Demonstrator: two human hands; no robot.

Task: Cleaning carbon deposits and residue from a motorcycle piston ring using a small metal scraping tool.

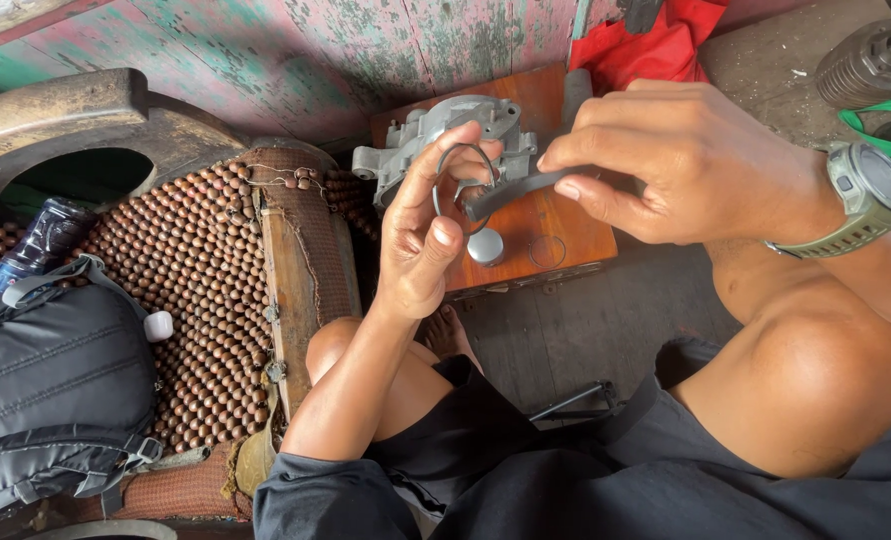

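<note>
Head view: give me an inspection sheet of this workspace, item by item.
Surface: small reddish wooden board on a dark plank floor.
Job's things: thin metal ring pinched in the left hand; dark flat tool held by the right hand, its tip at the ring.
Clutter: grey cast metal housing and a small round metal cap on the board.
Grippers: both hands closed on their items; watch on the right wrist.
Cables: green hose, far right.
Surroundings: beaded seat mat, black backpack, red cloth, painted plank wall.
</note>
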